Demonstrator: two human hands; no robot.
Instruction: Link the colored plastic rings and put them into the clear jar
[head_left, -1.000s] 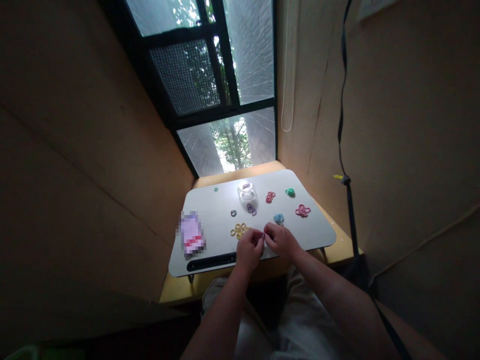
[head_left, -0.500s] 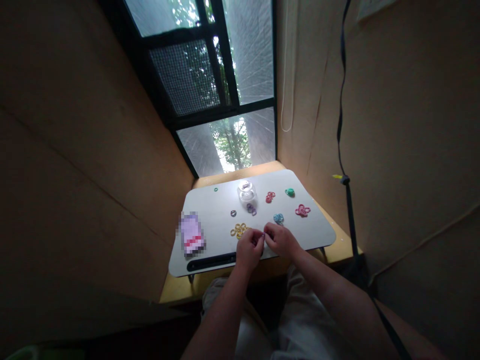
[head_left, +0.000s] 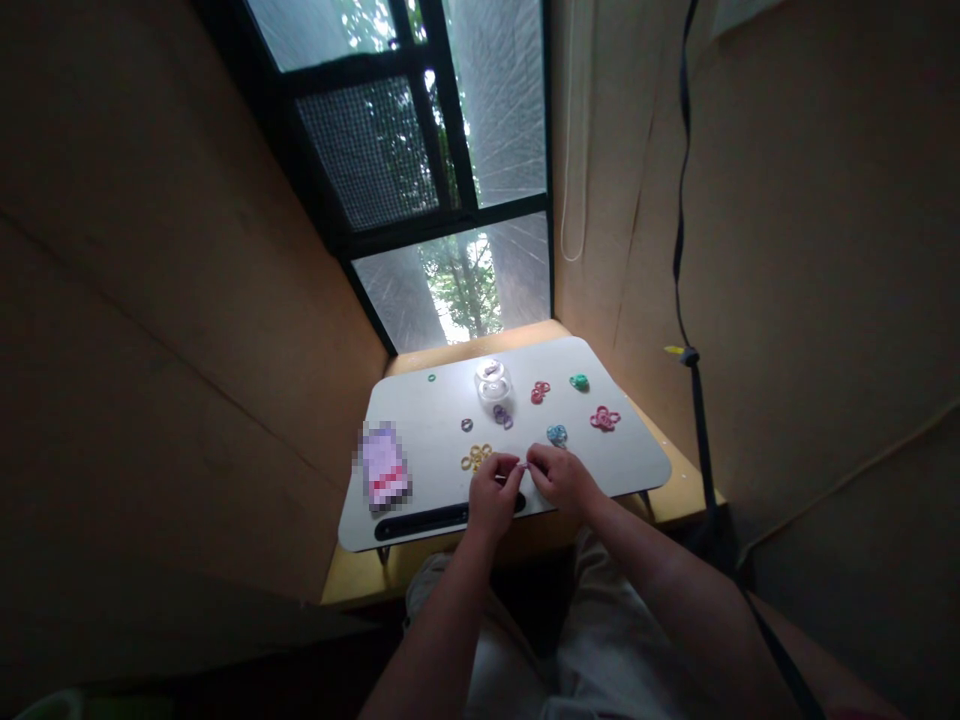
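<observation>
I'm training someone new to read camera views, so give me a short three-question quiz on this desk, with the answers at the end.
1. True or false: the clear round container stands nearer the window than the blue rings do.
2. What colour are the rings closest to the left hand? A) green B) yellow C) red
3. Fill in "near" or "far": the black strip runs along the ____ edge of the white desk, as the person sits.
Key: 1 true; 2 B; 3 near

The one camera sits on the person's head and looks forward and down, over the hands and worktop, toward the window.
</observation>
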